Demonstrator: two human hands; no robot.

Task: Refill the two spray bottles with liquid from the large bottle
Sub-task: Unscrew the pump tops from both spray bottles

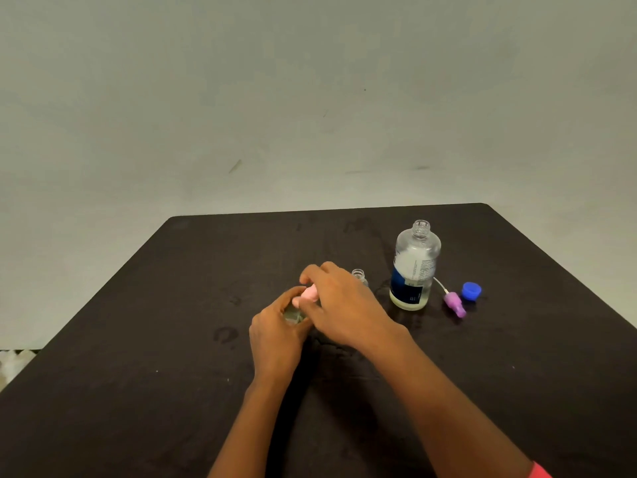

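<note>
Pink spray top (309,294) pinched in right hand (339,305) fingers, sitting on small spray bottle (293,315). Left hand (277,334) clamped round that bottle, mid bench (172,339). Likely step: screwing top on or off; cannot tell which. Second small bottle (359,276) open, just behind right hand. Large bottle (413,270) uncapped, upright, right of it. Purple spray top (454,303) and blue cap (471,290) lying beside. Next move needs steady twist, bottle kept upright.
</note>
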